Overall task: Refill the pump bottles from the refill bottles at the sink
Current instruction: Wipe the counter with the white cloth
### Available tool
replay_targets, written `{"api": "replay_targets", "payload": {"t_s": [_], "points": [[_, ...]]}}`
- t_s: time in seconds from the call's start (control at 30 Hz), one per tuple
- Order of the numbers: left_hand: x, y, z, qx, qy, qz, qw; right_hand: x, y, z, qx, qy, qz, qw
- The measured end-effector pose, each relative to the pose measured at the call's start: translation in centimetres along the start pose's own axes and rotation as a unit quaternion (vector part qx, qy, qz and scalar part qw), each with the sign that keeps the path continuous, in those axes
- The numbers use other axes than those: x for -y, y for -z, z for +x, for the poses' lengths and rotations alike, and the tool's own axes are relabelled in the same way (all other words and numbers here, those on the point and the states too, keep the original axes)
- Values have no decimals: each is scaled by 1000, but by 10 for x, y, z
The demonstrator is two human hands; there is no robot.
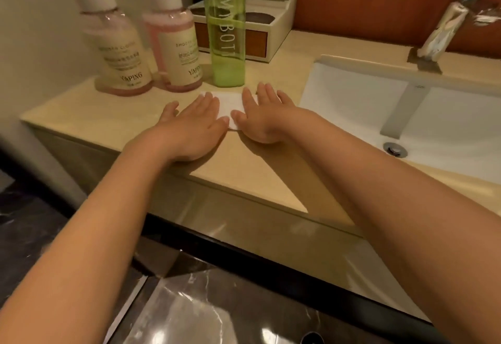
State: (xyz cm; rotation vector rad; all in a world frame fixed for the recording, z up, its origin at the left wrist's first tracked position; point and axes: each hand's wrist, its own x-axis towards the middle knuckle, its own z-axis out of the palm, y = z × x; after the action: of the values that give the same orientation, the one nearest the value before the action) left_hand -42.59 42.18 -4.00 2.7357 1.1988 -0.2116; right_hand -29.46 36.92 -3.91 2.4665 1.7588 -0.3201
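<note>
Two pink pump bottles stand at ten to eleven o'clock, the outer pump bottle (119,53) and the inner pump bottle (177,50); at twelve o'clock are one tall green bottle (227,31) and one open box (273,26). At centre are one white paper (230,102) and two hands, left hand (193,124) and right hand (267,116). At three o'clock are one sink (352,94), one faucet (401,110) and one drain (395,149).

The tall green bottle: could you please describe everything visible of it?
The tall green bottle is a slim cylinder of translucent green plastic, as it looks, with pale lettering down its side. It stands upright on the beige counter, right of a pink pump bottle, before a box, just beyond the white paper. Its top is out of frame.
</note>
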Motion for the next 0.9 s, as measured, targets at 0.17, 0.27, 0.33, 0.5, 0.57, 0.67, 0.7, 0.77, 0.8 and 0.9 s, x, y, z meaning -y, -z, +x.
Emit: {"api": "replay_targets", "payload": {"t_s": [0.17,0.27,0.33,0.5,0.57,0.67,0.7,0.77,0.8,0.9], "points": [[40,0,4,-18,31,-21,999,40,4,23,-5,2,13,1000],[57,-4,-8,-32,47,-28,998,60,-1,24,-20,24,18,999],[69,-7,-21,-43,62,-36,997,75,-4,24,-27,47,19,998],[87,-16,-54,-64,115,-23,991,104,-8,19,-19,118,14,993],[84,-20,-68,-68,126,-12,990,106,-10,10,-22,145,7,989],[68,-28,-90,-81,108,2,991,94,-17,-19,-37,158,-14,987],[60,-30,-97,-92,92,2,991,86,-19,-31,-52,154,-29,986],[47,-34,-106,-128,54,6,990,69,-25,-58,-85,143,-55,985],[41,-35,-106,-139,32,2,990,59,-27,-72,-91,140,-57,984],[24,-35,-98,-125,-34,-32,991,32,-28,-100,-82,127,-52,987]]}}
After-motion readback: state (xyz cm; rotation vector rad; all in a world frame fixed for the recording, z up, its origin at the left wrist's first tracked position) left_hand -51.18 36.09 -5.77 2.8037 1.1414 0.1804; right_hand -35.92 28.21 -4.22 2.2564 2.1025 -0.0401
